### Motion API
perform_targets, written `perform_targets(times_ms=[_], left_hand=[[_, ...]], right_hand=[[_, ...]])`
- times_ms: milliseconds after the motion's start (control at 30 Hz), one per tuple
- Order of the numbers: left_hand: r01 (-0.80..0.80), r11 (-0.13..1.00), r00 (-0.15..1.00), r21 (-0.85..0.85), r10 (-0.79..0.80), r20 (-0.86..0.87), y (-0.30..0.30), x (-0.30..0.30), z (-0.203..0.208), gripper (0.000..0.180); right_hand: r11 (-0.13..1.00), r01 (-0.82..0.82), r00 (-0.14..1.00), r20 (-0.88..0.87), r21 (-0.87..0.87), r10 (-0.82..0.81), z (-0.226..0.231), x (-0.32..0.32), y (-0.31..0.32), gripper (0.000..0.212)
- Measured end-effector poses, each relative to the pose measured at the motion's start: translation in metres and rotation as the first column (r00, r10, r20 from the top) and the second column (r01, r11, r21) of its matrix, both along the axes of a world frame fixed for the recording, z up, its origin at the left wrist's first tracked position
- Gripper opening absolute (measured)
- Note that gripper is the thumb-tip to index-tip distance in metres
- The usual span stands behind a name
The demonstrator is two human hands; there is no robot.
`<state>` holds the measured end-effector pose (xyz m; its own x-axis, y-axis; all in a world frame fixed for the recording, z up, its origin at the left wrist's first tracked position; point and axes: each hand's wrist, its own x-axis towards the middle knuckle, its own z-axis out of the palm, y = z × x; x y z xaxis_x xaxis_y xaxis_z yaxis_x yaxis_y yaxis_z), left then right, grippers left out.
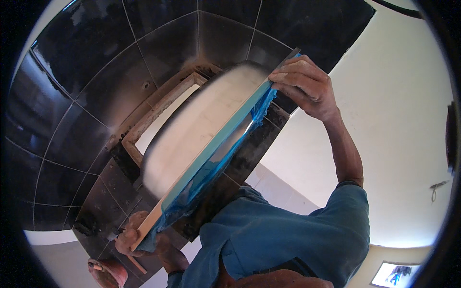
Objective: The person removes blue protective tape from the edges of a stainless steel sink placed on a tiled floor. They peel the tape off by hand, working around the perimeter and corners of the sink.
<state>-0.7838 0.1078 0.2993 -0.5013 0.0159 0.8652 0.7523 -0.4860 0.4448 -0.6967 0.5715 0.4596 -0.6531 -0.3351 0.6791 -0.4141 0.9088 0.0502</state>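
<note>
A sink [201, 129] is held tilted up on edge between my hands, its pale rounded underside facing the tiled wall. Torn blue plastic film [201, 185] hangs crumpled along its other face. At the upper right end, my right hand [307, 86] pinches the rim between thumb and fingers. My left hand [132, 235] is closed around the rim's lower left end. Behind the basin, partly covered by it, is a rough-edged rectangular cut-out [163, 100] in the black tiled counter.
Glossy black tiles [86, 120] cover the wall behind. A hammer-like tool [137, 264] lies near my left hand, partly hidden. Dark crumpled material [86, 226] sits at the counter's left. A pinkish bowl [113, 274] is at the lower left. A white wall [403, 129] rises at the right.
</note>
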Motion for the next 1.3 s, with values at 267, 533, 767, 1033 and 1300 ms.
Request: perform_targets(times_ms=[267,533,767,1033,1300], left_hand=[[0.03,1.0,0.999,0.004,-0.031,0.008,0.001,0.001,-0.003,0.037],[0.124,0.991,0.992,0.052,-0.124,0.001,-0.004,0.003,-0.003,0.037],[0.116,0.992,0.993,0.047,-0.115,-0.036,-0.001,0.001,-0.003,0.038],[0.004,1.0,1.0,-0.01,-0.004,0.015,-0.011,0.007,-0.001,0.038],[-0.077,0.996,0.996,-0.038,0.079,0.047,-0.012,0.011,-0.004,0.038]], right_hand=[[0.996,-0.081,0.983,0.161,-0.035,0.085,0.021,0.002,0.004,0.014],[0.957,-0.032,0.951,0.287,-0.288,0.118,0.028,0.013,0.012,0.022],[0.983,0.146,0.961,0.25,-0.107,-0.115,0.018,0.02,0.04,0.029],[0.996,0.049,0.979,0.192,0.073,-0.062,0.024,0.0,0.038,0.018],[0.973,0.158,0.971,0.153,0.169,-0.184,0.009,0.004,0.022,0.019]])
